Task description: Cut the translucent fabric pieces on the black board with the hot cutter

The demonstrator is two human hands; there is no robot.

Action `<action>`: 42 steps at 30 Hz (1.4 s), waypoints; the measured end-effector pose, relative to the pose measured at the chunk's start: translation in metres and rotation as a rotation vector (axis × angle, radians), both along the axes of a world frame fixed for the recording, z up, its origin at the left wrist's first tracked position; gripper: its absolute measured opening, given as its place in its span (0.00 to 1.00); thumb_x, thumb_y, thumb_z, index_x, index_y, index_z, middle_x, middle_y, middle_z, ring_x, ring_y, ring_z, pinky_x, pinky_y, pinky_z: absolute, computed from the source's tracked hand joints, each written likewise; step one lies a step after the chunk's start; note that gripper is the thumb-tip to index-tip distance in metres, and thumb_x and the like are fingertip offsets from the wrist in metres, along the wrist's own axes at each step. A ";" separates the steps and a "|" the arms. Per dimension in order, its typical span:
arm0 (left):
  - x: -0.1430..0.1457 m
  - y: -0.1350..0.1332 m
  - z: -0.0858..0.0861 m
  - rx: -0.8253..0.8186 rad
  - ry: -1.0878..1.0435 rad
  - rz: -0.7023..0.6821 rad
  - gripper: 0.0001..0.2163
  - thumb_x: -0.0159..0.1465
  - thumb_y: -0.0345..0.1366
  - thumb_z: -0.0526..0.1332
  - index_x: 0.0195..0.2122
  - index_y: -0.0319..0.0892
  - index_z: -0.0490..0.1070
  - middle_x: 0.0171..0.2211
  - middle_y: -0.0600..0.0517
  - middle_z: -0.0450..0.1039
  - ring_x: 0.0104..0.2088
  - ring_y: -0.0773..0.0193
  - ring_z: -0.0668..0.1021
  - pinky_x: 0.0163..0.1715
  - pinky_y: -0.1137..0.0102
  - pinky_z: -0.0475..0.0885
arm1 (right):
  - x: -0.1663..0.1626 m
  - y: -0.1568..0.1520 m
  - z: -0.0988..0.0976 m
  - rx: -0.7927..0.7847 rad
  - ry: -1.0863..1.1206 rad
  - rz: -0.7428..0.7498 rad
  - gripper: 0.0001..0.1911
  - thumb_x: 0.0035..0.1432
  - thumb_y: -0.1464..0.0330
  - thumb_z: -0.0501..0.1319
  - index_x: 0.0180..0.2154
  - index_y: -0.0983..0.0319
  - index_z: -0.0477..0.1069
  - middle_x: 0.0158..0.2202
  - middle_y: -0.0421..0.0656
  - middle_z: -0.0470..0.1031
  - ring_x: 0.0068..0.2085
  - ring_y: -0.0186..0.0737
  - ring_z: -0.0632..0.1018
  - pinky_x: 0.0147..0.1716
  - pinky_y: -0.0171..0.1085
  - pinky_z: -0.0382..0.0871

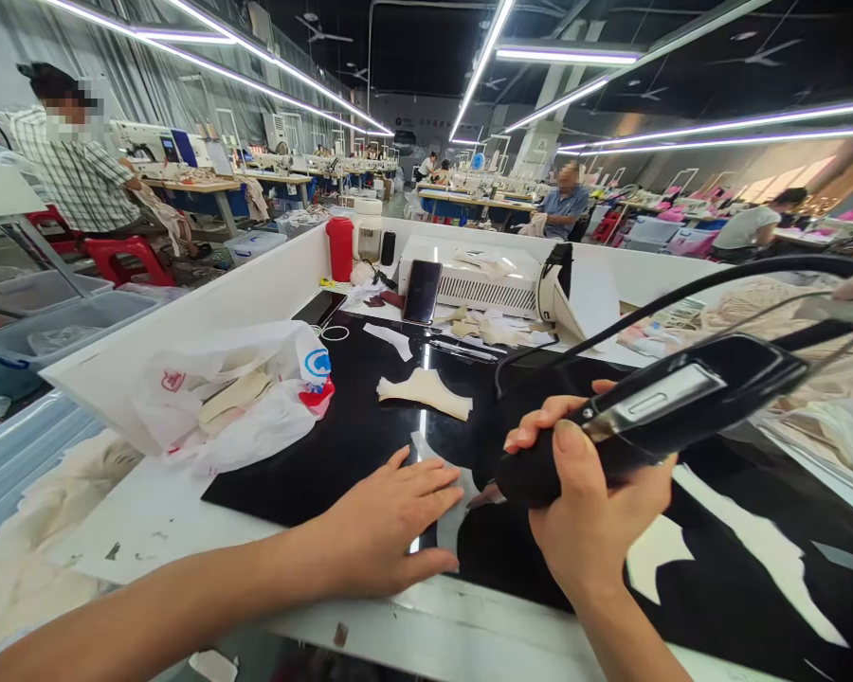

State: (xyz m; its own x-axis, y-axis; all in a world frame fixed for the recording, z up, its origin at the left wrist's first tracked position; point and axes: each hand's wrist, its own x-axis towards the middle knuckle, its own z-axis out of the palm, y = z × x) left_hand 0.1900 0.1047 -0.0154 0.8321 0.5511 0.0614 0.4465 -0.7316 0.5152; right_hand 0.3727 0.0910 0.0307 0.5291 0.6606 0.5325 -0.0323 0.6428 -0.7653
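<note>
My left hand (380, 526) lies flat with its fingers spread, pressing on a thin whitish, curved piece (453, 532) on the black work surface (313, 497). My right hand (597, 516) is wrapped round a black corded hand tool (654, 403) with a grey panel on its side. A pointed metal tip (486, 495) on the tool's near end meets the right edge of the thin piece, beside my left fingertips. A cream fabric piece (426, 391) lies just beyond my left hand. More cream cut pieces (753, 540) lie to the right, one partly behind my right wrist.
A white plastic bag (234, 393) holding cream pieces stands at left. At the back are a phone (422, 292), a red cup (339, 248), a white vented box (490, 275) and scraps (498, 328). The black cable (611, 322) arches rightward. People sit at sewing tables beyond.
</note>
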 end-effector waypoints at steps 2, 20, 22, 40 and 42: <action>0.000 0.000 -0.001 0.014 0.005 -0.003 0.32 0.68 0.46 0.66 0.70 0.43 0.62 0.72 0.42 0.57 0.72 0.45 0.62 0.71 0.40 0.51 | 0.000 0.000 0.003 0.015 0.002 -0.010 0.24 0.57 0.65 0.73 0.51 0.55 0.67 0.32 0.34 0.75 0.27 0.36 0.76 0.28 0.40 0.74; 0.001 0.000 0.005 0.035 -0.012 -0.018 0.30 0.66 0.42 0.67 0.69 0.45 0.65 0.71 0.40 0.60 0.70 0.41 0.65 0.70 0.38 0.53 | 0.001 -0.002 -0.005 -0.009 -0.036 0.011 0.20 0.61 0.68 0.70 0.51 0.53 0.66 0.34 0.34 0.76 0.28 0.35 0.76 0.29 0.40 0.75; 0.001 0.000 0.006 0.030 -0.005 -0.016 0.30 0.66 0.42 0.67 0.69 0.45 0.65 0.71 0.41 0.60 0.70 0.42 0.65 0.70 0.38 0.53 | 0.001 -0.003 -0.004 -0.013 -0.030 0.021 0.21 0.60 0.67 0.71 0.51 0.53 0.67 0.34 0.34 0.76 0.28 0.35 0.76 0.30 0.40 0.75; -0.001 0.002 0.003 0.029 -0.030 -0.009 0.30 0.65 0.44 0.68 0.67 0.46 0.67 0.71 0.42 0.61 0.70 0.42 0.66 0.70 0.37 0.53 | -0.007 -0.013 -0.001 -0.044 0.010 0.054 0.20 0.59 0.67 0.71 0.50 0.54 0.67 0.33 0.35 0.74 0.26 0.35 0.76 0.27 0.40 0.75; -0.001 0.002 0.003 0.023 -0.016 -0.010 0.30 0.64 0.43 0.68 0.68 0.46 0.67 0.71 0.43 0.61 0.70 0.43 0.66 0.70 0.38 0.52 | -0.008 -0.014 -0.001 -0.040 0.026 0.072 0.21 0.59 0.67 0.71 0.50 0.54 0.67 0.34 0.36 0.75 0.27 0.35 0.76 0.27 0.40 0.75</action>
State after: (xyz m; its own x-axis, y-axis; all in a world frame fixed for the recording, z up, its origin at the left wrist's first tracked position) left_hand 0.1889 0.1068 -0.0127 0.8367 0.5407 0.0875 0.4306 -0.7481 0.5049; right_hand 0.3646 0.0767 0.0297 0.4930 0.7175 0.4922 -0.0970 0.6075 -0.7884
